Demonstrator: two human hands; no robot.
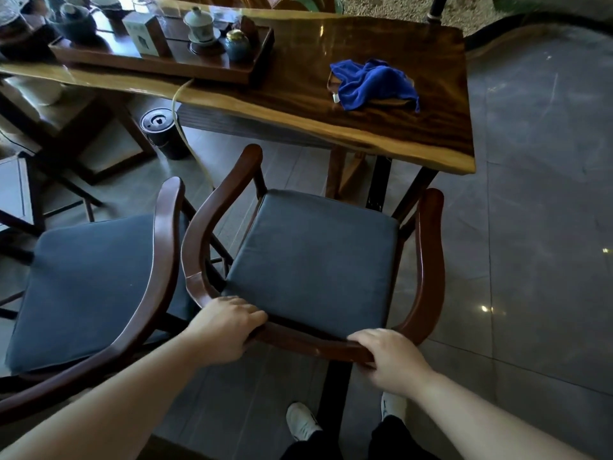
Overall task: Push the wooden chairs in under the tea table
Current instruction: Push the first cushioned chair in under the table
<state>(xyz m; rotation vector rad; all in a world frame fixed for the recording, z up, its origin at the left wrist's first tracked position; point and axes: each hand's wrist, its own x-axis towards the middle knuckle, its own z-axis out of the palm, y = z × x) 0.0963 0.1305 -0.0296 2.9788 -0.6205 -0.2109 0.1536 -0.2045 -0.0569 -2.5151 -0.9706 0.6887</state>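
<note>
A wooden armchair (pixel 428 260) with a dark grey seat cushion stands in front of the tea table (pixel 381 127), its seat outside the table's near edge. My left hand (pixel 225 327) grips the curved back rail at its left end. My right hand (pixel 391 356) grips the same rail further right. A second wooden chair (pixel 159 260) with a matching cushion stands close on the left, its arm nearly touching the first chair. The table is a long dark slab with a pale live edge.
A blue cloth (pixel 374 84) lies on the table's right part. A wooden tea tray (pixel 156 61) with cups, a pot and a box sits at the back left. A black bin (pixel 162 131) stands on the tiled floor under the table. My feet show below.
</note>
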